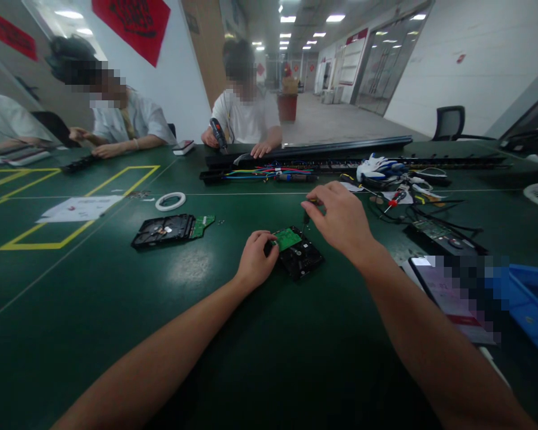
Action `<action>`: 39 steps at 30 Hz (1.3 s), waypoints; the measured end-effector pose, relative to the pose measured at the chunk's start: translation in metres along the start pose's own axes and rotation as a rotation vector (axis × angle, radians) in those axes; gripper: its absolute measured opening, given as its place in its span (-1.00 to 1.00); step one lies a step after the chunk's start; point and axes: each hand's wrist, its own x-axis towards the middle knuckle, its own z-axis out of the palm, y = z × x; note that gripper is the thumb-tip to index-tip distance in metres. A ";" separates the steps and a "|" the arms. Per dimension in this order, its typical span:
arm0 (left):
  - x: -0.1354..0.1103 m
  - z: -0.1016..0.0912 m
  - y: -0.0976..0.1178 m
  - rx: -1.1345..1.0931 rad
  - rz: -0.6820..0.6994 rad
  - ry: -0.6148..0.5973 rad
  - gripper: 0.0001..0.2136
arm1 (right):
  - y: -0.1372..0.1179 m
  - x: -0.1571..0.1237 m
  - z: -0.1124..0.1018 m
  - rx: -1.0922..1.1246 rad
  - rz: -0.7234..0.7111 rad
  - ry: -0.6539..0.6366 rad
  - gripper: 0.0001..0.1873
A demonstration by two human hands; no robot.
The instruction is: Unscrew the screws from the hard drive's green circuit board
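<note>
A black hard drive point(301, 258) with a green circuit board point(287, 238) on top lies on the dark green table point(116, 310) in front of me. My left hand point(255, 260) is curled against the drive's left edge, fingers closed on it beside the board. My right hand point(341, 218) is closed round the handle of a small screwdriver point(305, 218), whose tip points down at the drive's far side.
A second black drive point(164, 230) with a green board lies to the left, a white tape ring point(171, 201) behind it. Cables, gloves point(379, 168) and long black strips lie at the back. A blue bin point(535, 307) stands at right. Two people sit across the table.
</note>
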 end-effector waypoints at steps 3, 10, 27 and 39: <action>0.000 0.001 -0.002 -0.001 0.004 0.002 -0.83 | -0.003 0.000 -0.002 -0.001 0.006 -0.004 -0.91; 0.000 0.000 -0.001 0.002 0.005 0.004 -0.84 | 0.000 0.002 -0.004 0.020 -0.036 -0.019 -0.93; 0.000 0.000 0.001 -0.002 0.005 -0.002 -0.84 | 0.007 0.003 0.002 0.087 -0.032 0.007 -0.93; 0.001 -0.002 0.005 -0.021 -0.031 -0.021 -0.84 | 0.008 0.004 0.005 0.176 -0.026 0.027 -0.86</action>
